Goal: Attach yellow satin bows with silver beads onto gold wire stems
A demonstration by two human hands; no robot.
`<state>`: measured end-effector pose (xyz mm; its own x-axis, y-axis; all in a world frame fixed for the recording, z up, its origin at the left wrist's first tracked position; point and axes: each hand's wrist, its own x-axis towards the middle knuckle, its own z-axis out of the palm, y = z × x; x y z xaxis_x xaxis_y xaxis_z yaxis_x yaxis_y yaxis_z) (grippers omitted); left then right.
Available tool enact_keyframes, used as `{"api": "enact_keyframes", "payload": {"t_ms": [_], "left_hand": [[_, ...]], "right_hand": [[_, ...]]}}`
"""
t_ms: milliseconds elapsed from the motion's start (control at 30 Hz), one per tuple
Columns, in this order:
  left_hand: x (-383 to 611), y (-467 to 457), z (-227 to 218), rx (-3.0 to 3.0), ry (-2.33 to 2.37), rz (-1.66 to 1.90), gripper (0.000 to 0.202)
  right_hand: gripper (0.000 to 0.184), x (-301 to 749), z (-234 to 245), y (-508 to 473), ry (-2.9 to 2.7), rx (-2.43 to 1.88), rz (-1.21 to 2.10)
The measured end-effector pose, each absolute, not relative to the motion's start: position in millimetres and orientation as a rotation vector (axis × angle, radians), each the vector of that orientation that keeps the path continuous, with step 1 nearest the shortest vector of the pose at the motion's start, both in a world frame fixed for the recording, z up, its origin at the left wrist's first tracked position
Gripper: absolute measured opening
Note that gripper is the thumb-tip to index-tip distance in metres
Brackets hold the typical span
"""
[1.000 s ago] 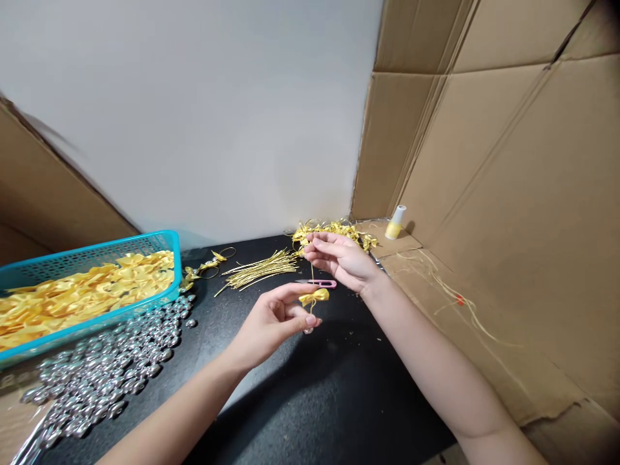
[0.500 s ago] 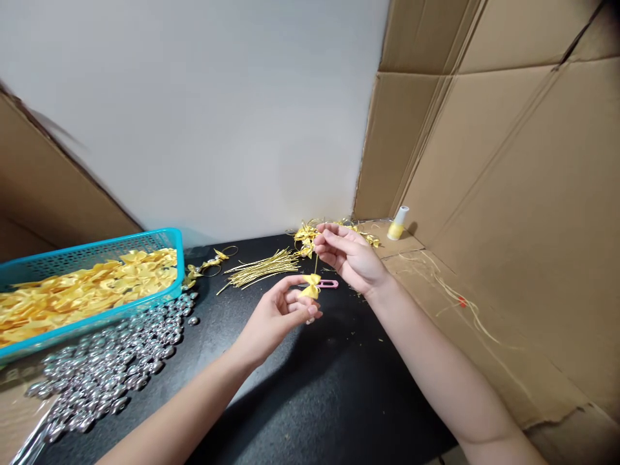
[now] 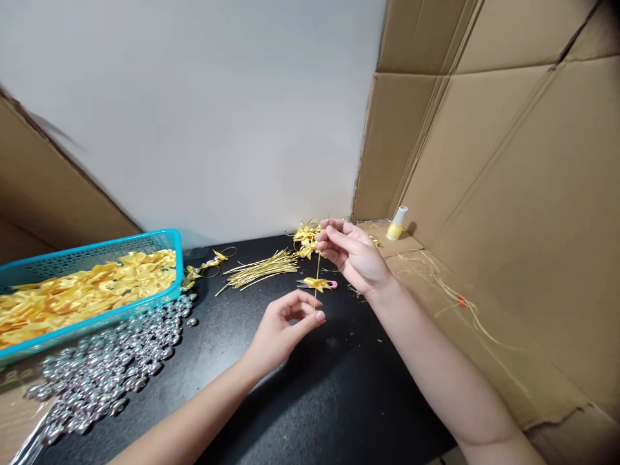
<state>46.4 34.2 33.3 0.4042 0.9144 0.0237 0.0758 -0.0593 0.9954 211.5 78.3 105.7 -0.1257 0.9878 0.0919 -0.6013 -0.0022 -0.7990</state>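
Observation:
Between my two hands a thin gold cord runs nearly upright, with a yellow ribbon bow on it. My right hand pinches the cord's upper part, and a short tip sticks up above the fingers. Below the bow, my left hand has thumb and forefinger closed at the cord's lower end. Behind the bow lie small thread snips with a pink handle, partly covered by it. A bundle of gold cords rests on the black table to the left of them.
A blue basket of yellow bows stands at left, with many silver beads before it. Finished-looking bow pieces lie at the back. A yellow-and-white bottle and loose strands are on cardboard at right.
The bow has left my left fingers and now hangs on the cord above them. My left hand has shifted slightly down to the cord's lower end. The snips' blades have come into view.

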Motion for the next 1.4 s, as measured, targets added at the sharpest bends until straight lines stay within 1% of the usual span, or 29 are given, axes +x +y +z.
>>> {"api": "enact_keyframes", "payload": {"t_ms": [300, 467, 533, 567, 633, 700, 733, 800, 900, 1100, 1400], "left_hand": [[46, 30, 34, 1.816, 1.092, 1.008, 0.017], [47, 28, 36, 1.942, 1.042, 1.038, 0.02], [47, 28, 34, 2.03, 1.01, 0.99, 0.02], [47, 28, 33, 2.063, 0.988, 0.95, 0.024], [46, 30, 32, 2.079, 0.963, 0.899, 0.037], [44, 33, 32, 2.017, 0.979, 0.932, 0.046], [42, 36, 33, 1.962, 0.998, 0.976, 0.044], [39, 41, 37, 1.818, 1.03, 1.07, 0.036], [34, 48, 48, 1.548, 1.019, 1.148, 0.03], [34, 49, 60, 1.356, 0.917, 0.942, 0.026], [39, 37, 62, 1.275, 0.961, 0.936, 0.028]], "right_hand": [[0.007, 212, 108, 76, -0.84, -0.589, 1.551], [0.006, 213, 109, 74, -0.851, -0.531, 1.557], [0.005, 213, 110, 73, -0.862, -0.537, 1.566], [0.005, 213, 111, 72, -0.871, -0.541, 1.574], [0.002, 212, 111, 69, -0.899, -0.545, 1.587], [0.005, 211, 111, 68, -0.932, -0.53, 1.592], [0.007, 210, 111, 67, -0.947, -0.515, 1.595], [0.011, 209, 109, 66, -0.971, -0.48, 1.603], [0.011, 207, 107, 65, -1.0, -0.467, 1.622], [0.013, 200, 105, 61, -1.013, -0.515, 1.685], [0.015, 189, 101, 56, -1.034, -0.491, 1.771]]}}
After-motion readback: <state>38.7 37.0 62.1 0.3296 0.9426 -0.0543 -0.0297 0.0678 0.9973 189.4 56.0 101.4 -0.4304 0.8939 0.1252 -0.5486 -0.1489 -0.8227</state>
